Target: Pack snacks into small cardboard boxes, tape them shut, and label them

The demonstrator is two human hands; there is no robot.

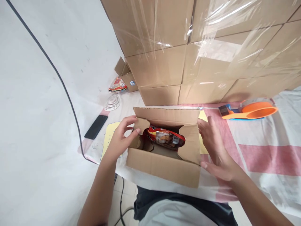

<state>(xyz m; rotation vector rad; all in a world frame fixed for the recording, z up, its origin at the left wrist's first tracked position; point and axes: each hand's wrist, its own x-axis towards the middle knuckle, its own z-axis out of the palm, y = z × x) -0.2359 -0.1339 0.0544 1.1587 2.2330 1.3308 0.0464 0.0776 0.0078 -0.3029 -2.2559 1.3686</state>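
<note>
An open cardboard box (163, 167) stands near the table's front edge, its four flaps raised or spread outward. Inside lies a red food packet (166, 137) with a picture and a small white label. My left hand (123, 136) grips the small left flap between thumb and fingers. At the box's right side is my right hand (215, 150), fingers spread, its fingertips and thumb against the cardboard without closing on it. Yellow sheets with printing lie partly beneath the box, one (109, 136) showing on the left.
Plastic-wrapped cartons (160, 69) are stacked behind. An orange and blue tape dispenser (249, 111) lies to the right. On the left are a black phone (96, 126), a white perforated object (113, 102), a small open box (129, 80) and another red packet (117, 84). A dark cable hangs along the wall.
</note>
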